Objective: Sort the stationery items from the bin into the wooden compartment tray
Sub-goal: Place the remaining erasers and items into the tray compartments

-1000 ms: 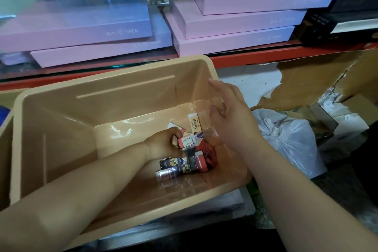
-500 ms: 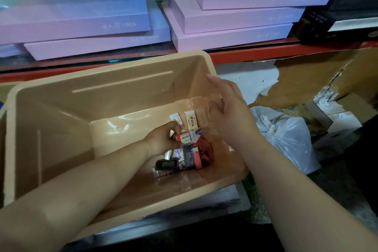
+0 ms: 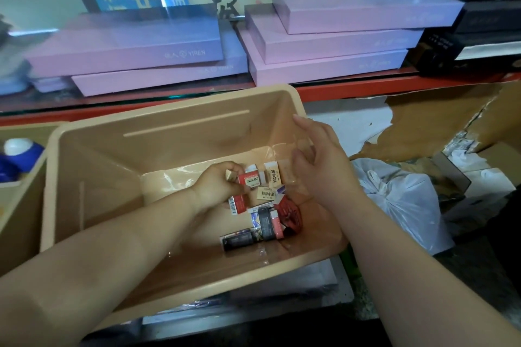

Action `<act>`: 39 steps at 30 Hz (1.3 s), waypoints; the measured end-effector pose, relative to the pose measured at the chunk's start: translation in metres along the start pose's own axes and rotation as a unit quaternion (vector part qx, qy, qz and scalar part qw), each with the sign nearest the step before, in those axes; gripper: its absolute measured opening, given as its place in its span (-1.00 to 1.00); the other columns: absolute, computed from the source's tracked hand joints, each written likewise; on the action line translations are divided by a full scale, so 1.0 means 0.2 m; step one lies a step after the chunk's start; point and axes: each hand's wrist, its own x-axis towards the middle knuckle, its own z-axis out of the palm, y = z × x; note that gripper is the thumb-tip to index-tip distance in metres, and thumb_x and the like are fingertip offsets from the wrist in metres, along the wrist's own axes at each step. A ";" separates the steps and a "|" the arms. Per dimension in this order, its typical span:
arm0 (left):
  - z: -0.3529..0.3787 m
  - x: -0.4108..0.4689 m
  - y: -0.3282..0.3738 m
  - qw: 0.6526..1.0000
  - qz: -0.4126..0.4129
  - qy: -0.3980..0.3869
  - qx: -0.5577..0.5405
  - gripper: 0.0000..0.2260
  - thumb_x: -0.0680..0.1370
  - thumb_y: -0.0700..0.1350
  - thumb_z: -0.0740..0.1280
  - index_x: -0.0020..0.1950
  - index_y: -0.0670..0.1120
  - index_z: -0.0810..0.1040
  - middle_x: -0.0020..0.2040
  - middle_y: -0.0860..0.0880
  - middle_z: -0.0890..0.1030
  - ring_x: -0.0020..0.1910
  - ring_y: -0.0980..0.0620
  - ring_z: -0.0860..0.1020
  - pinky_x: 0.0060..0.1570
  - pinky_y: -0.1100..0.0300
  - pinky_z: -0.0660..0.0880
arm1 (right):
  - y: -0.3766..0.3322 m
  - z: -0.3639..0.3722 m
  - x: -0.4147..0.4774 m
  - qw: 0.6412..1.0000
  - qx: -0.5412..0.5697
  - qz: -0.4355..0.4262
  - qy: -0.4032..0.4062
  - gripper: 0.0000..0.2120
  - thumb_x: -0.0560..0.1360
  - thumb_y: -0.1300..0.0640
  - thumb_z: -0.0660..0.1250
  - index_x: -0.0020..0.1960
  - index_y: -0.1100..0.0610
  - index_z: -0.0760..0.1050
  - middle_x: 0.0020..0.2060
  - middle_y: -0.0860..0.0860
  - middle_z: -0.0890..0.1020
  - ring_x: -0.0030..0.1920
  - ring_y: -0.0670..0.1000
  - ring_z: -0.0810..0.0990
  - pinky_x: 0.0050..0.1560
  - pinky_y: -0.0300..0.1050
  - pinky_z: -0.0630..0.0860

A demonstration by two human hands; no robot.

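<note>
stacked pink flat boxes (image 3: 127, 45) sit on a red-edged shelf (image 3: 352, 90) across the top of the frame, with the work going on below them. at centre, the left hand (image 3: 220, 186) is down inside the beige bin (image 3: 174, 110), fingers curled round a small tan block (image 3: 230, 175) and lying against a red box marked 2b (image 3: 249, 179). the right hand (image 3: 318, 166) hovers just right of it over the bin's right side, fingers loose and spread, holding nothing.

around the left hand lies the rest of the stationery, all in the bin's lower-right corner: cream erasers (image 3: 273, 176) above, a crumpled red packet (image 3: 290, 214) to the right, a dark tube (image 3: 239, 238) lowest. outside the bin, a white plastic bag (image 3: 403, 200) sits at right under torn brown cardboard (image 3: 437, 115), and a second bin (image 3: 19, 205) shows at the left edge.

the wooden compartment tray is nowhere in view, so what has been sorted cannot be told. judging by the small heap left, this looks like gathering a handful; every item seen here has yet to be carried out and placed.
</note>
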 end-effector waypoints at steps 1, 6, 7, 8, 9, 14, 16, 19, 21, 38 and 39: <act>-0.02 -0.03 0.04 1.000 0.003 -0.003 -0.004 -0.73 0.42 -0.37 0.38 -0.27 -0.04 0.40 -0.31 0.00 0.45 -0.55 0.20 0.47 -0.62 0.40 0.41 | 0.00 0.00 0.00 1.000 -0.011 0.000 0.009 -0.54 0.51 0.22 0.19 0.38 0.02 0.26 0.33 -0.04 0.30 0.12 -0.05 0.45 0.13 -0.19 0.35; -0.14 -0.26 0.27 0.998 0.042 -0.019 -0.036 -0.76 0.43 -0.37 0.35 -0.24 -0.06 0.41 -0.39 -0.01 0.46 -0.63 0.25 0.44 -0.64 0.39 0.36 | -0.13 0.01 -0.04 0.987 -0.083 -0.053 0.130 -0.59 0.47 0.16 0.27 0.32 0.14 0.36 0.34 0.08 0.34 0.33 0.08 0.27 0.30 -0.09 0.19; -0.17 -0.32 0.31 0.997 0.056 -0.014 -0.043 -0.77 0.43 -0.37 0.35 -0.24 -0.06 0.42 -0.41 0.01 0.47 -0.62 0.25 0.44 -0.63 0.39 0.37 | -0.18 0.01 -0.06 0.989 -0.061 -0.064 0.115 -0.58 0.48 0.13 0.27 0.33 0.13 0.35 0.34 0.06 0.35 0.33 0.05 0.27 0.31 -0.11 0.18; -0.21 -0.38 0.34 0.996 0.069 -0.007 -0.050 -0.78 0.43 -0.36 0.36 -0.24 -0.06 0.43 -0.43 0.04 0.49 -0.61 0.25 0.45 -0.61 0.37 0.40 | -0.24 0.02 -0.08 0.994 -0.022 -0.069 0.085 -0.56 0.48 0.09 0.26 0.34 0.10 0.32 0.32 0.03 0.36 0.32 0.01 0.28 0.31 -0.13 0.20; -0.25 -0.45 0.37 0.995 0.081 0.001 -0.057 -0.78 0.43 -0.35 0.36 -0.24 -0.05 0.44 -0.48 0.08 0.50 -0.59 0.24 0.46 -0.58 0.36 0.42 | -0.30 0.03 -0.11 0.996 0.033 -0.060 0.048 -0.54 0.48 0.06 0.26 0.35 0.07 0.30 0.29 -0.01 0.38 0.28 -0.03 0.33 0.29 -0.13 0.25; -0.45 -0.78 0.39 0.985 0.117 0.053 -0.113 -0.79 0.43 -0.34 0.37 -0.25 -0.05 0.46 -0.54 0.10 0.51 -0.56 0.23 0.47 -0.57 0.37 0.41 | -0.58 0.11 -0.23 0.935 0.313 0.066 -0.155 -0.80 0.45 0.21 0.32 0.07 0.08 0.48 -0.13 -0.05 0.62 -0.15 -0.12 0.57 -0.17 -0.28 0.54; -0.52 -0.90 0.36 0.982 0.116 0.080 -0.127 -0.80 0.42 -0.33 0.37 -0.26 -0.06 0.45 -0.53 0.09 0.50 -0.56 0.22 0.45 -0.58 0.38 0.38 | -0.68 0.18 -0.27 0.915 0.357 0.069 -0.176 -0.89 0.44 0.25 0.30 -0.13 0.05 0.52 -0.31 -0.07 0.64 -0.23 -0.11 0.57 -0.22 -0.29 0.53; -0.62 -1.04 0.28 0.978 0.112 0.119 -0.131 -0.82 0.43 -0.32 0.37 -0.23 -0.07 0.46 -0.44 0.03 0.49 -0.51 0.17 0.45 -0.54 0.36 0.38 | -0.82 0.31 -0.34 0.907 0.372 0.060 -0.189 -0.86 0.45 0.26 0.29 -0.21 0.04 0.51 -0.34 -0.09 0.62 -0.24 -0.13 0.54 -0.20 -0.27 0.48; -0.69 -1.11 0.23 0.970 0.112 0.150 -0.153 -0.83 0.43 -0.32 0.37 -0.20 -0.07 0.46 -0.43 0.03 0.50 -0.49 0.16 0.46 -0.52 0.34 0.39 | -0.90 0.39 -0.37 0.902 0.377 0.064 -0.200 -0.86 0.47 0.26 0.26 -0.20 0.05 0.50 -0.27 -0.05 0.61 -0.19 -0.08 0.53 -0.13 -0.20 0.47; -1.18 -1.36 -0.26 0.829 0.121 0.404 -0.367 -0.76 0.45 -0.25 0.33 -0.06 0.08 0.42 -0.44 0.12 0.63 -0.42 0.22 0.61 -0.46 0.35 0.52 | -1.26 0.92 -0.22 0.963 0.059 -0.108 -0.239 -0.85 0.46 0.26 0.30 0.02 0.16 0.55 -0.31 -0.08 0.54 -0.41 -0.28 0.52 -0.34 -0.46 0.41; -1.18 -1.35 -0.27 0.832 0.119 0.402 -0.363 -0.76 0.44 -0.25 0.34 -0.06 0.08 0.43 -0.42 0.10 0.63 -0.40 0.21 0.61 -0.45 0.34 0.53 | -1.27 0.95 -0.20 0.960 -0.013 -0.159 -0.229 -0.82 0.47 0.21 0.30 0.06 0.13 0.55 -0.25 -0.08 0.57 -0.29 -0.24 0.54 -0.21 -0.38 0.43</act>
